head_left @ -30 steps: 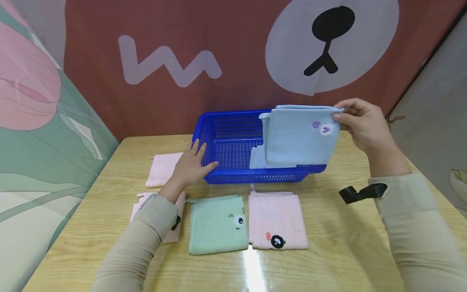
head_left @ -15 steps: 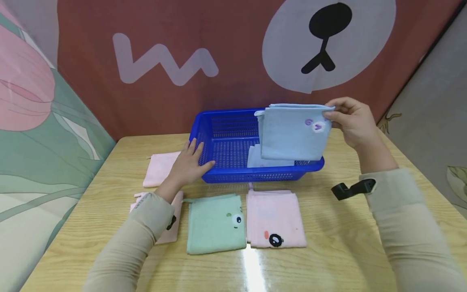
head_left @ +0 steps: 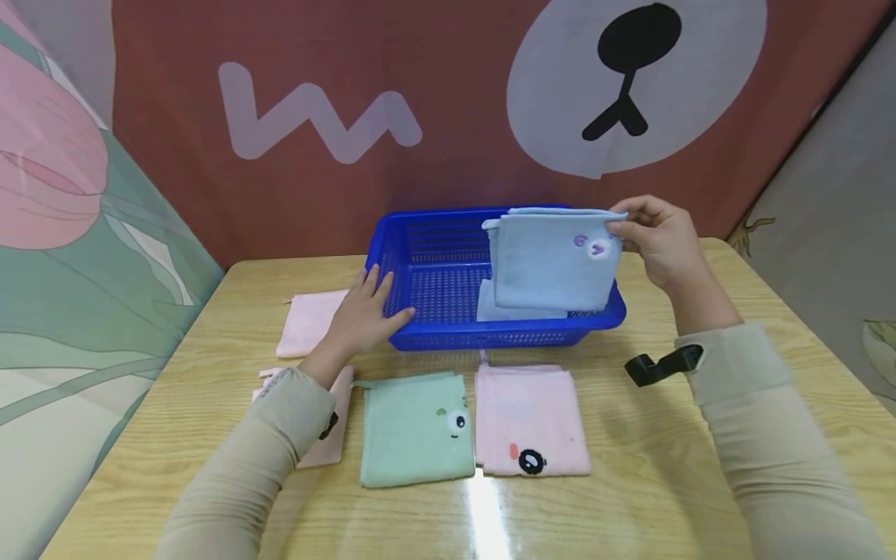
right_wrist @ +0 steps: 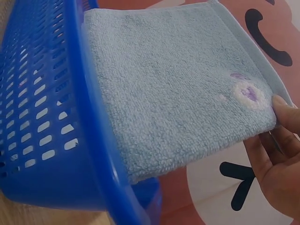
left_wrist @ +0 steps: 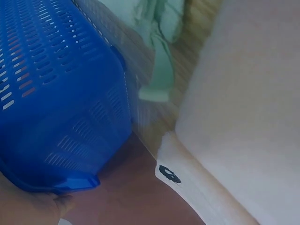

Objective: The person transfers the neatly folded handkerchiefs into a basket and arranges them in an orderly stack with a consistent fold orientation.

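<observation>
My right hand (head_left: 661,241) pinches the top right corner of a folded light blue towel (head_left: 546,260) with a purple and white embroidered face. The towel hangs upright over the right part of a blue plastic basket (head_left: 490,338), its lower edge within the rim in the right wrist view. Beneath it, another light blue cloth (head_left: 514,313) lies in the basket, partly hidden by the hanging one. My left hand (head_left: 364,311) rests on the basket's left rim with fingers spread. In the left wrist view, part of that hand (left_wrist: 28,206) shows at the rim.
A folded green towel (head_left: 413,435) and a folded pink towel (head_left: 532,424) lie side by side in front of the basket. At left are another pink towel (head_left: 311,323) and a pink one (head_left: 339,428) partly behind the left forearm. A printed cloth backdrop (head_left: 448,140) stands behind the table.
My right hand has moved left and slightly down with the light blue towel, bringing it further over the basket. The left hand has stayed at the left rim.
</observation>
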{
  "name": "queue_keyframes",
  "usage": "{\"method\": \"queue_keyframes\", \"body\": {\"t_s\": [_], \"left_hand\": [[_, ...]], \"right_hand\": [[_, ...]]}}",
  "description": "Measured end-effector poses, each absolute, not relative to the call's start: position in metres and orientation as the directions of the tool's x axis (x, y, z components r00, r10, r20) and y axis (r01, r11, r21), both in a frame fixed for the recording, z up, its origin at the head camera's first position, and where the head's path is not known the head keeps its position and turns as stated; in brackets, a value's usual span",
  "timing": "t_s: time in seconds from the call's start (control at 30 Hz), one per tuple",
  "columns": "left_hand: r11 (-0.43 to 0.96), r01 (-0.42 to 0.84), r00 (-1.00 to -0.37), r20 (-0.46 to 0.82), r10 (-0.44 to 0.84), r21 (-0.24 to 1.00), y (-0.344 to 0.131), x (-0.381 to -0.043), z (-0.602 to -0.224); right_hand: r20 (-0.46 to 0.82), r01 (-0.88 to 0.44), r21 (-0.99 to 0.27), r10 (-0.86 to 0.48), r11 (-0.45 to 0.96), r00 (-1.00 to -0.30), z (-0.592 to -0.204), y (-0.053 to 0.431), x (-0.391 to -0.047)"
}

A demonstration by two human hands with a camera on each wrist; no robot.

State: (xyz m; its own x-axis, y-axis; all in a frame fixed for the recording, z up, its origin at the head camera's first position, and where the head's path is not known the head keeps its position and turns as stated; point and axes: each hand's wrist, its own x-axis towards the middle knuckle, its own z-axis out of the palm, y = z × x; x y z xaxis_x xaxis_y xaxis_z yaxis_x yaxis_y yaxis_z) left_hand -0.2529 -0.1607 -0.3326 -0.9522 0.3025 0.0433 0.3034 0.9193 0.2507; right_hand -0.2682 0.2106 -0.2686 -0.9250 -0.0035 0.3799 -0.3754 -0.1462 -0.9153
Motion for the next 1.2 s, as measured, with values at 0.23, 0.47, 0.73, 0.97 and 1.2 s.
{"method": "queue_keyframes", "body": {"t_s": [0.23, 0.47, 0.73, 0.97, 1.2], "left_hand": [[0.923, 0.304, -0.952, 0.046, 0.302, 0.237, -0.16, -0.252, -0.333], [0.924, 0.295, -0.955, 0.041, 0.294, 0.243, -0.16, -0.25, -0.332], [0.925, 0.306, -0.952, 0.056, 0.301, 0.227, -0.159, -0.253, -0.334], [0.925, 0.312, -0.95, 0.059, 0.307, 0.216, -0.157, -0.256, -0.338], [0.925, 0.308, -0.951, 0.059, 0.302, 0.221, -0.157, -0.256, -0.336]], "right_hand": [[0.375, -0.369, -0.917, -0.008, -0.153, -0.927, -0.276, 0.207, -0.271], [0.35, -0.346, -0.931, -0.016, -0.12, -0.937, -0.283, 0.201, -0.274], [0.328, -0.325, -0.942, -0.014, -0.085, -0.945, -0.294, 0.197, -0.281], [0.3, -0.299, -0.954, -0.019, -0.033, -0.954, -0.303, 0.198, -0.285], [0.254, -0.253, -0.967, -0.047, -0.031, -0.966, -0.31, 0.195, -0.292]]}}
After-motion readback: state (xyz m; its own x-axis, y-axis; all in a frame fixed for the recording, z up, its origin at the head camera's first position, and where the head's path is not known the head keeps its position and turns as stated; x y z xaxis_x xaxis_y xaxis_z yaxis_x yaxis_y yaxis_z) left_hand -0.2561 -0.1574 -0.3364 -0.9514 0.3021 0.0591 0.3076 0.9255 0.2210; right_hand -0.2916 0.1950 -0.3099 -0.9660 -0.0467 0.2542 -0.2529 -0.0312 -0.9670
